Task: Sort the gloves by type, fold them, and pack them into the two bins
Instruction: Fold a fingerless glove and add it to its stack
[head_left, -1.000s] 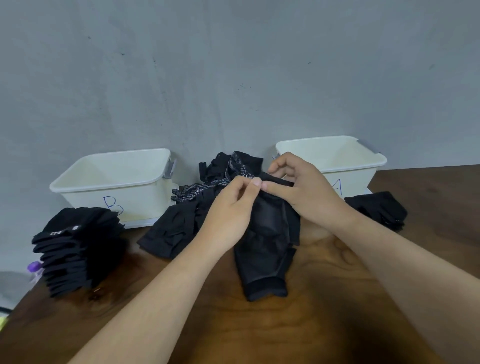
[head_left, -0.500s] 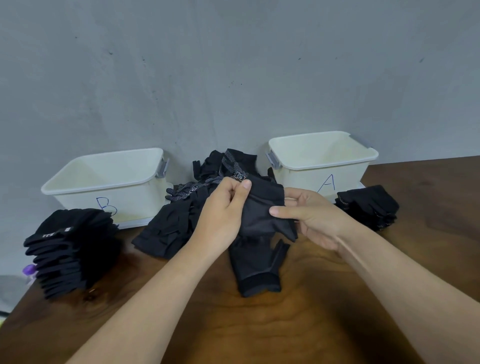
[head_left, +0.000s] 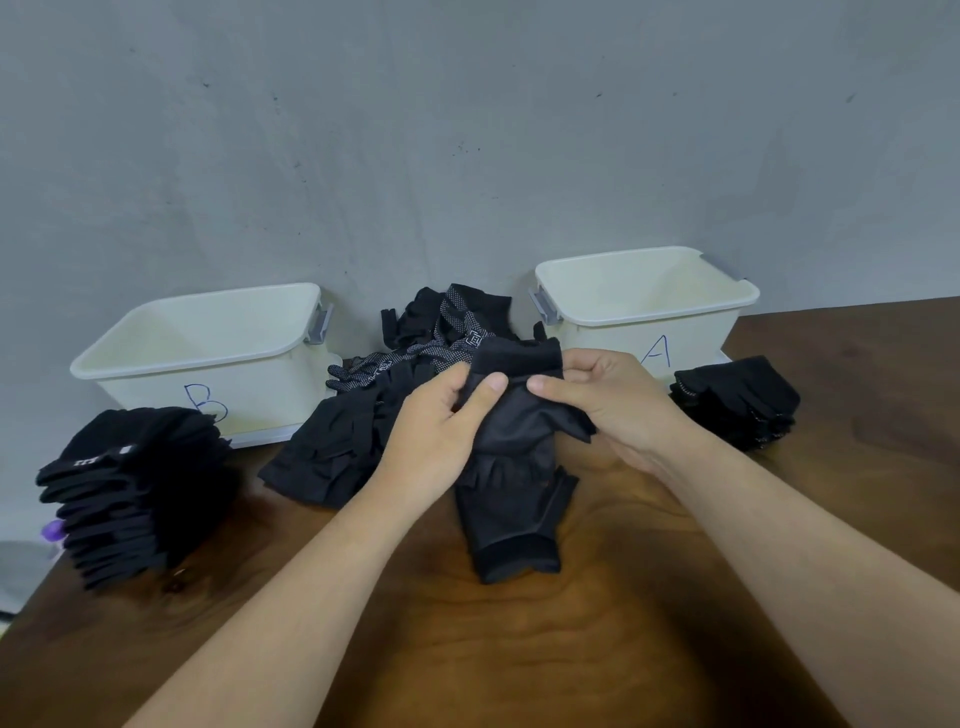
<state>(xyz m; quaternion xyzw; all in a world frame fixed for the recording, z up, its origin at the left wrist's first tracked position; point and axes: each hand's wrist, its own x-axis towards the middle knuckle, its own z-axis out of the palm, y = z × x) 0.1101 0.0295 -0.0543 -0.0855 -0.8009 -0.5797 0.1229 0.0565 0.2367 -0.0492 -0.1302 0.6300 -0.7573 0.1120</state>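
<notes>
Both hands were on the job at the middle of the counter (head_left: 519, 665). The left hand (head_left: 436, 441) pinched a black glove (head_left: 524, 421) from its left side, thumb on top and fingers curled underneath. The right hand (head_left: 608, 400) gripped the same glove from the right, thumb pressed on the fabric just beside the left thumb. The glove was held up off the wood between them, its cuff end turned toward the wall (head_left: 467, 130) and bunched under the thumbs.

Below it, a second black glove (head_left: 514, 530) lay flat on the counter, cuff toward the person, its far end tucked under the held one.

Behind the hands sat the loose pile of gloves (head_left: 447, 332), a dark heap between the two bins, some pieces showing a dotted grey pattern, with plain black ones spilling out to the left.

Bin B (head_left: 156, 395), white and marked with a blue letter, stood at the left against the wall. In front of its left corner a tall stack of folded gloves (head_left: 130, 493) leaned on the counter's edge, white marks showing on the top piece. Something small and purple (head_left: 52, 530) peeked out beside that stack; what it was could not be told.

Bin A (head_left: 597, 338), also white and lettered in blue, stood at the right, with a lower stack of dark gloves (head_left: 737, 400) just beside it on the right.
</notes>
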